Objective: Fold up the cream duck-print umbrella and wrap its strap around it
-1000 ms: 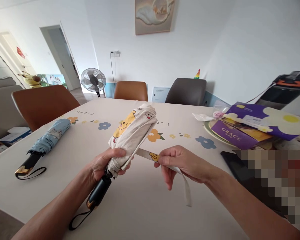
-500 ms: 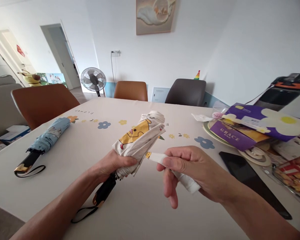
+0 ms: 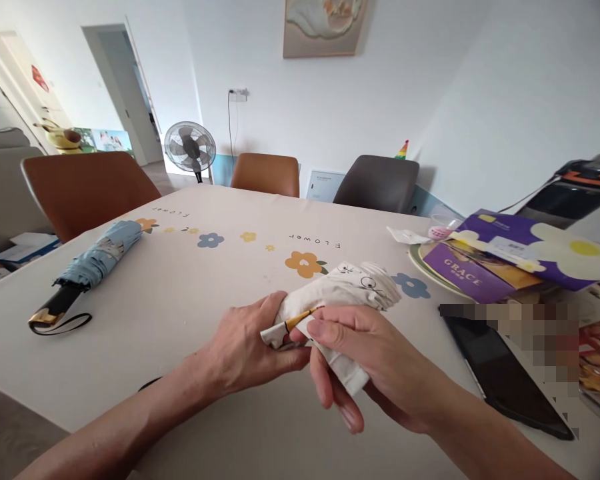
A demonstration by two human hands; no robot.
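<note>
A folded white umbrella with cartoon prints lies tilted above the table, its tip pointing to the right and away from me. My left hand is wrapped around its lower part, with the thumb beneath. The umbrella's handle is hidden behind my left hand and forearm; only a bit of dark strap shows. My right hand pinches the white closing strap between thumb and forefinger, close against the umbrella's side. The strap's loose end hangs below the fingers. On the left of the table rests a folded blue umbrella with a black and gold handle.
A black phone lies at the right. Behind it are a purple box, a plate and a clear cup. Chairs line the table's far side, and a fan stands beyond.
The white umbrella has turned and tipped to the right, its yellow print now mostly hidden. My left hand has rolled over it, and my right hand has brought the strap against the fabric.
</note>
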